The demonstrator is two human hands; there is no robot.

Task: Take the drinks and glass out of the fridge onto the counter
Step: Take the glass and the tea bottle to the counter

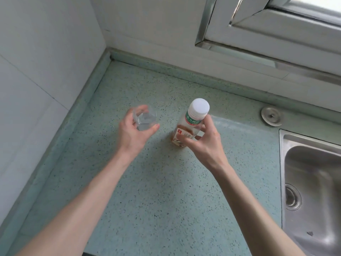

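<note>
Single head-worn view, steep downward tilt – close over the counter (156, 182) corner, sink (311, 182) at right edge

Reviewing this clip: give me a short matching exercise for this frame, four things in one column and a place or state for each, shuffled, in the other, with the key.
Things:
1. clear glass
2. drink bottle
3. steel sink
4. round metal cap

Places or states:
A. set into the counter at the right edge of view
B. gripped by the right hand, white cap on
C. held in the left hand
D. flat on the counter behind the sink

Pairs: 1-C, 2-B, 3-A, 4-D
</note>
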